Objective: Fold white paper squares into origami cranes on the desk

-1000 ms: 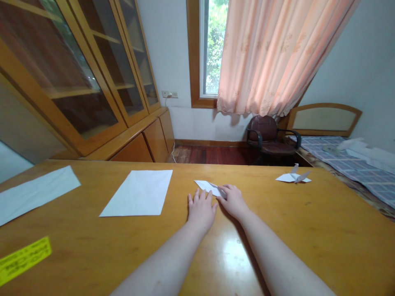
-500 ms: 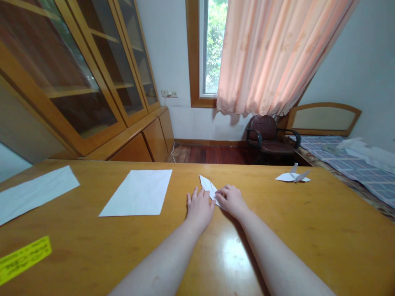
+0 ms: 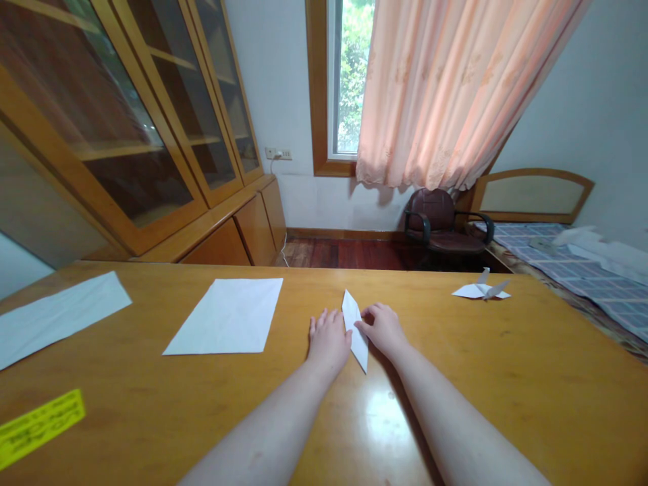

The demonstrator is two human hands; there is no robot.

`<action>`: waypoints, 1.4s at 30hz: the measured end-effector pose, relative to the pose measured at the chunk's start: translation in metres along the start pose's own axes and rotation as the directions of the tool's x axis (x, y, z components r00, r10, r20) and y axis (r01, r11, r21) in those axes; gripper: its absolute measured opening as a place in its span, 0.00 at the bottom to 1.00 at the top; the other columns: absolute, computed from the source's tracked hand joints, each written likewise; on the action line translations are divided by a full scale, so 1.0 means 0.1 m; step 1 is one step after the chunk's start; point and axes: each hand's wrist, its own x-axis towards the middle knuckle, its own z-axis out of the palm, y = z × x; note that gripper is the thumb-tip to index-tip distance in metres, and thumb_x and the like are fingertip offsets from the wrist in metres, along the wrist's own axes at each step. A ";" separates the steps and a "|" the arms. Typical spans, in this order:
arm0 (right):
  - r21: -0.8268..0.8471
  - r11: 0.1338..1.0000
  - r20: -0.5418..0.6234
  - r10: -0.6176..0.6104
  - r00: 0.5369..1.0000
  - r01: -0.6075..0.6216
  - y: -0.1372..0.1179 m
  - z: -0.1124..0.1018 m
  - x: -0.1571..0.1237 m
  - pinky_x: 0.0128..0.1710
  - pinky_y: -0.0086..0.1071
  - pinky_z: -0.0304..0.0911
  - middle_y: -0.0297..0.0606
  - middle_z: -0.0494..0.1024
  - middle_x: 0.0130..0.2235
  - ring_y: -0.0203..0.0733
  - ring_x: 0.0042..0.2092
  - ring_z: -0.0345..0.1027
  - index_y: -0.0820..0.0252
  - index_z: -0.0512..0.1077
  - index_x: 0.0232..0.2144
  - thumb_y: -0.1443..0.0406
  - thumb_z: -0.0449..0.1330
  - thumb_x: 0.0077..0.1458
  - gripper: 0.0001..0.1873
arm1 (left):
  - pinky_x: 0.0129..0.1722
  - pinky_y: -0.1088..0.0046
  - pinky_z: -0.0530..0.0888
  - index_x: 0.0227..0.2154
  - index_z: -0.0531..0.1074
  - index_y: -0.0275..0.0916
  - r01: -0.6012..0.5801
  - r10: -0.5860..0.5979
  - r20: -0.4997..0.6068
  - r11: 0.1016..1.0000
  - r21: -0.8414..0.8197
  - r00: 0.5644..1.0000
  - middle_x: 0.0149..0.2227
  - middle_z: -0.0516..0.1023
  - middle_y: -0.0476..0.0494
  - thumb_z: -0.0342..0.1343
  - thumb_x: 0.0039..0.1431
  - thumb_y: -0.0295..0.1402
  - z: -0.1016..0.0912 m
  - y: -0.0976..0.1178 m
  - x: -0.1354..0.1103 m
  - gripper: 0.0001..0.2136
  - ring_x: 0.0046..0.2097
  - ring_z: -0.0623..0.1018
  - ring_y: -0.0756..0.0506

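A narrow, pointed piece of folded white paper (image 3: pixel 354 327) lies on the wooden table (image 3: pixel 531 378), its long axis running away from me. My left hand (image 3: pixel 328 339) rests flat with fingers stretched out, touching the paper's left edge. On the right side my right hand (image 3: pixel 383 328) is curled, its fingertips pinching the paper's right edge. Both bare forearms reach in from the bottom of the view.
A plain white sheet (image 3: pixel 227 315) lies left of my hands, another white sheet (image 3: pixel 55 317) at the far left, a yellow label (image 3: pixel 38 426) near the front left. A finished folded paper shape (image 3: pixel 480 290) sits at the far right. Beyond the table stand a chair (image 3: pixel 443 226), bed and glass cabinets.
The folded paper has been turned from lying across to pointing lengthwise between my hands. Both hands stayed in about the same spot.
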 end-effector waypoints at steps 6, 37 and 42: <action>0.040 0.999 -0.013 0.023 1.000 -0.023 0.00 0.01 0.01 0.39 0.32 0.54 0.36 0.74 0.32 0.39 0.36 0.64 0.58 0.73 0.28 0.63 0.63 0.46 0.06 | 0.61 0.50 0.50 0.52 0.64 0.40 0.009 -0.010 -0.005 0.999 -0.036 1.000 0.57 0.66 0.40 0.52 0.56 0.35 0.00 -0.02 0.02 0.20 0.61 0.59 0.39; 0.135 0.988 0.050 -0.082 0.995 0.075 -0.13 -0.06 -0.04 0.30 0.29 0.50 0.32 0.69 0.20 0.36 0.28 0.59 0.60 0.67 0.16 0.61 0.58 0.46 0.12 | 0.40 0.73 0.68 0.38 0.70 0.40 -0.013 -0.022 -0.091 0.932 -0.363 0.996 0.35 0.77 0.48 0.54 0.54 0.30 -0.14 0.02 0.01 0.08 0.39 0.75 0.47; 0.329 0.943 0.059 0.036 0.998 -0.053 -0.08 0.01 -0.02 0.25 0.27 0.49 0.30 0.64 0.18 0.34 0.24 0.56 0.60 0.63 0.14 0.61 0.56 0.45 0.13 | 0.42 0.71 0.69 0.38 0.70 0.40 -0.052 0.020 -0.076 0.884 -0.464 0.997 0.38 0.77 0.45 0.49 0.59 0.33 -0.15 0.02 0.01 0.08 0.42 0.75 0.46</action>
